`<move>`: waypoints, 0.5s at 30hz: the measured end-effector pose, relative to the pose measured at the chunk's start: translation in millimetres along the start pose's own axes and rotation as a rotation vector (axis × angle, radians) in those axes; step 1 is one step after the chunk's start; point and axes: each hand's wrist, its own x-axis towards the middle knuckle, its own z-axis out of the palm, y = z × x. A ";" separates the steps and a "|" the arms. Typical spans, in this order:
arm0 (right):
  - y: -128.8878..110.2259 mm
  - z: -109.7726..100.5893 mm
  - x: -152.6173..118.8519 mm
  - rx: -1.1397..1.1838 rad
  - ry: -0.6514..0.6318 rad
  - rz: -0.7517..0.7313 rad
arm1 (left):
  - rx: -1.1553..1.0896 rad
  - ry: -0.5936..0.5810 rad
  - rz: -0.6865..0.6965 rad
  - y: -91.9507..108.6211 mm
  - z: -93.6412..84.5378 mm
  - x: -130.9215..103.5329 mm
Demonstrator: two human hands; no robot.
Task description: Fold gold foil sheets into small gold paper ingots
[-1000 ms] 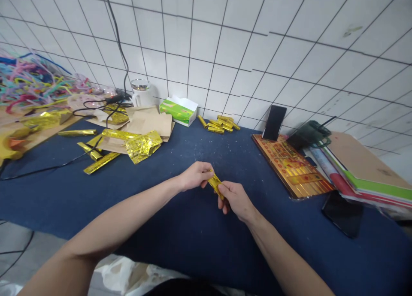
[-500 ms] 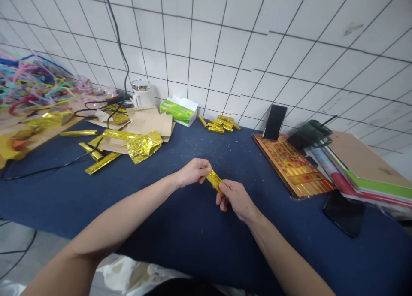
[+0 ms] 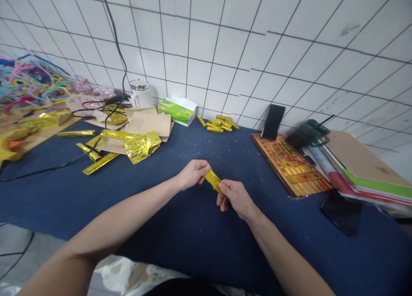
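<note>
Between my two hands, above the dark blue table cover (image 3: 180, 231), is a short strip of shiny gold foil (image 3: 213, 179), slanting down to the right. My left hand (image 3: 194, 174) pinches its upper left end. My right hand (image 3: 237, 196) grips the lower right end between thumb and fingers. At the back, near the wall, lies a small heap of gold foil rolls (image 3: 219, 124). To the left are longer folded gold foil pieces (image 3: 101, 163) and a crumpled gold foil sheet (image 3: 143, 146).
Brown paper (image 3: 149, 122), a white mug (image 3: 140, 96) and a green tissue pack (image 3: 177, 111) stand back left, with a black cable (image 3: 69, 162) across the table. A propped phone (image 3: 273, 121), a red-gold packet (image 3: 291, 167), a dark green cup (image 3: 305, 135) and a flat phone (image 3: 341, 212) are right.
Both hands keep their hold on the gold foil strip, almost in the same place. The whole view has shifted slightly.
</note>
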 end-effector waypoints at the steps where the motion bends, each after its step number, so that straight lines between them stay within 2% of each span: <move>1: 0.0 0.0 -0.1 0.006 0.002 0.003 | 0.017 0.004 0.010 -0.8 -0.1 0.3; 6: -1.1 -0.9 -0.4 0.018 0.009 0.014 | 0.225 0.031 0.049 5.4 6.1 -4.6; 9: -2.2 -0.3 0.2 -0.052 0.023 -0.016 | 0.318 -0.012 0.053 12.1 17.9 -11.7; 12: -0.7 1.1 0.9 -0.155 0.008 -0.028 | 0.337 -0.045 0.044 15.1 26.8 -16.4; 15: 3.1 0.3 1.1 -0.194 -0.013 -0.026 | 0.310 -0.014 0.019 12.7 25.9 -15.1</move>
